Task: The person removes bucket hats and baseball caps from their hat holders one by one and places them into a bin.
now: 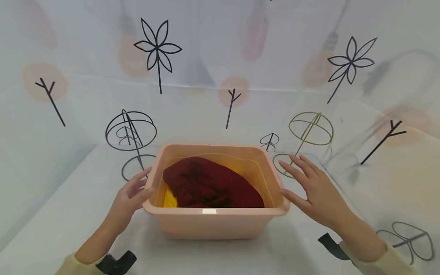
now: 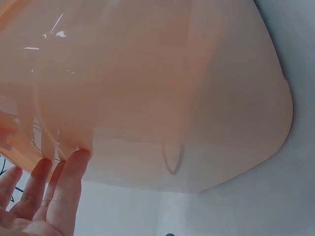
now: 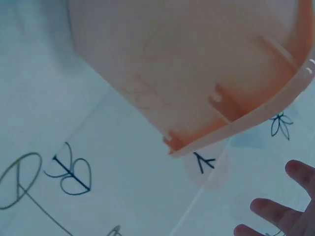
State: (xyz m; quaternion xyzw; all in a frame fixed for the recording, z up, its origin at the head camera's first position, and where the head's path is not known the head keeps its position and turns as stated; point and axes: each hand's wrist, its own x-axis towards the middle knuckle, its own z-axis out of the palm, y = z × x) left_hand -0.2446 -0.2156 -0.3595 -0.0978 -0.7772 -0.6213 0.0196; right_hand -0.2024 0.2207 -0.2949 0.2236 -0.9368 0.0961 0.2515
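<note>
A peach plastic tub (image 1: 214, 225) stands on the white surface in the head view. Inside it lies a crumpled dark red cloth (image 1: 213, 181), with a bit of yellow material (image 1: 170, 199) beside it at the left. My left hand (image 1: 132, 193) is at the tub's left side. In the left wrist view its extended fingers (image 2: 66, 191) touch the outer wall of the tub, and the thumb lies by the rim. At the right side my right hand (image 1: 316, 191) is spread, its thumb close to the rim. The right wrist view has its fingers (image 3: 278, 211) apart from the tub.
A white cloth printed with black leaf and twig drawings (image 1: 157, 47) hangs behind and at the sides. The white tabletop (image 1: 86, 198) spreads around the tub. Black wrist bands (image 1: 118, 263) show at the sleeve cuffs.
</note>
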